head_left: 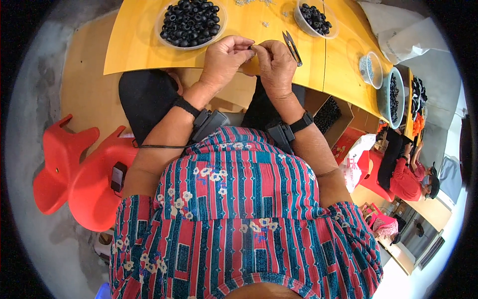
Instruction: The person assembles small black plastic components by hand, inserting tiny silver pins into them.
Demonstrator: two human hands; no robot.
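Note:
Over the near edge of the yellow table [139, 50], my left hand [225, 61] and my right hand [275, 69] meet fingertip to fingertip. Both are closed in a pinch around a small black piece [251, 47], mostly hidden by the fingers. Just left of them stands a clear plastic bowl [158, 31] heaped with black ring-shaped parts [190, 24]. Close to my right hand lies a dark, pointed pair of snips [293, 49]. Tiny silvery pieces [266, 24] are scattered on the table beyond my hands.
Farther right stand another clear bowl [297, 19] of black parts, a small tub [380, 74] of pale pieces and a bluish basin [388, 107]. Below the table is a cardboard box [344, 118] of black parts. Red chairs [92, 194] stand left; a person in red [406, 179] sits right.

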